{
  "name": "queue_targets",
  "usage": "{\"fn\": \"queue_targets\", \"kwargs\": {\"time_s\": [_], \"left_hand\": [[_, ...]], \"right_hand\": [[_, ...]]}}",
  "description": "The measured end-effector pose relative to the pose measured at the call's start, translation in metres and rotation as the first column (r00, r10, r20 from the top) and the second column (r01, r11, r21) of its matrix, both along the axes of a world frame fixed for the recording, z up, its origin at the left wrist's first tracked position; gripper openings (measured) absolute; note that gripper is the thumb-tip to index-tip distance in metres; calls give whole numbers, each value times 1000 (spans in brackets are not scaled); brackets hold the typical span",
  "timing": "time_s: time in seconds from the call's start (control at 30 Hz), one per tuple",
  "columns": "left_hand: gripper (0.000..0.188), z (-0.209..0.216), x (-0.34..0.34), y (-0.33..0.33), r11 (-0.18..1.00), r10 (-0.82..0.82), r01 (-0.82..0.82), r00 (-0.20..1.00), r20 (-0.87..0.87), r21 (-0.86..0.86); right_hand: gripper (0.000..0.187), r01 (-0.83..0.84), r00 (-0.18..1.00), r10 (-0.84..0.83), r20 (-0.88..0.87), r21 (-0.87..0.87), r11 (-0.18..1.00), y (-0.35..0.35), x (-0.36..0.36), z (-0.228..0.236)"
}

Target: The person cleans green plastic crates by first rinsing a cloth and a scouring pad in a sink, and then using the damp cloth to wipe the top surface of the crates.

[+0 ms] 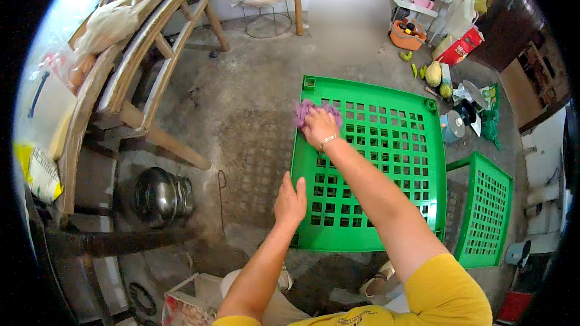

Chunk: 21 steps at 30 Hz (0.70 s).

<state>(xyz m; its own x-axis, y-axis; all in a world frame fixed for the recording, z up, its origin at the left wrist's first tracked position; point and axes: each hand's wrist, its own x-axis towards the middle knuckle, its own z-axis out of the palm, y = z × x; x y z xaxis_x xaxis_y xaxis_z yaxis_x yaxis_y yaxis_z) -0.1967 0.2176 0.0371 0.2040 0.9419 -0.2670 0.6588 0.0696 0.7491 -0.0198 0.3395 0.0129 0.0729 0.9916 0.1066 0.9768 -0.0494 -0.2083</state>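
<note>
In front of me stands a green plastic rack point(368, 238) with a grid of square holes and raised edges. My right hand point(321, 127) presses a crumpled purple cloth point(307, 112) onto its far left edge, fingers closed over the fabric. A bracelet circles that wrist. My left hand point(292, 200) rests beside the rack's left edge, its fingers stretched out and thumb apart, with nothing held; whether it touches the edge I cannot tell.
A second, smaller green grid panel point(483, 211) stands to the right. On the left are a wooden frame point(130, 115) bearing plastic bags, and a shiny metal pot point(156, 196). Squashes point(433, 73), an orange basket point(408, 37) and a shelf point(417, 3) occupy the far right.
</note>
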Motion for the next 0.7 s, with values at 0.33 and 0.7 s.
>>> {"fn": "queue_targets", "kwargs": {"time_s": [0.33,0.7], "left_hand": [[60,-26,-7,13,994,90,-110,859,504,10],[58,-21,-7,11,985,157,-171,934,321,15]], "right_hand": [[24,-301,946,300,-123,14,954,-172,-80,12],[27,-316,814,259,-521,-23,948,-263,-16,29]]}}
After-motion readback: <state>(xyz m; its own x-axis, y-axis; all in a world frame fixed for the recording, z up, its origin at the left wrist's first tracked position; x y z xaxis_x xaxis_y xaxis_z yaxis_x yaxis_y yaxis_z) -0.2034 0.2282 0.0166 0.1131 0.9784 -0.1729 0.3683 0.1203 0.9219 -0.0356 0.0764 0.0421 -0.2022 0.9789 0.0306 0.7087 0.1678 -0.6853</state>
